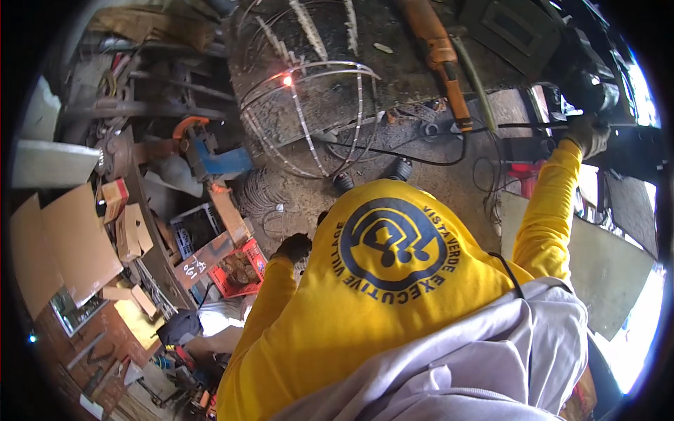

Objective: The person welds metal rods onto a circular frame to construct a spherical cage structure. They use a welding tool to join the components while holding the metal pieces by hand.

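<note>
My right arm, in a yellow sleeve, reaches out to the far right. There my gloved right hand [588, 135] is closed at a dark piece of equipment [597, 91]; what its fingers grip is too dark to make out. My left hand [293, 247], in a dark glove, hangs low beside my body, its fingers lost in shadow. In front of me a rounded frame of thin metal rods [300, 116] rests at the edge of a dark, scorched worktable [407, 77]. One joint on the frame's left glows orange-red.
An orange power tool [437, 52] with a black cable lies on the worktable. Left of me are a blue vise-like tool [217, 160], a red crate [239, 270], coiled wire [263, 196] and cardboard boxes [77, 235]. A flat panel [611, 274] leans at the right.
</note>
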{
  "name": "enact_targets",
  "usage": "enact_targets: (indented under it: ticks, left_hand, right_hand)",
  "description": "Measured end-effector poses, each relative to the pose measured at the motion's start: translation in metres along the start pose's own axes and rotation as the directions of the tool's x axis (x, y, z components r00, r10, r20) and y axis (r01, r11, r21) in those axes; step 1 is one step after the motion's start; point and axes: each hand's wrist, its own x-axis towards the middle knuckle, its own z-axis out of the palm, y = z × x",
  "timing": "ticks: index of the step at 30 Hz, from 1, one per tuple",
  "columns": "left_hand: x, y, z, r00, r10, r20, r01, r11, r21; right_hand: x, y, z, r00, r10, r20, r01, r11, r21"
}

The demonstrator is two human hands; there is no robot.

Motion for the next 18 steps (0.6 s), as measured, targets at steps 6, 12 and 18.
enact_targets:
  ticks: [6, 12, 18]
  left_hand:
    - [-0.008, -0.025, -0.045, 0.761, 0.146, -0.632, -0.129, 0.989, 0.074]
    - [-0.073, 0.023, -0.179, 0.072, -0.332, -0.94, -0.419, 0.845, -0.331]
    - [-0.089, 0.074, -0.29, -0.127, -0.003, -0.992, -0.127, 0.992, 0.014]
  right_hand:
    - [-0.008, 0.006, -0.005, 0.986, -0.074, -0.147, 0.055, 0.99, -0.127]
    - [-0.151, -0.119, -0.084, 0.77, -0.618, 0.16, 0.412, 0.672, 0.615]
    - [-0.288, -0.18, -0.061, 0.407, -0.763, 0.502, 0.153, 0.599, 0.786]
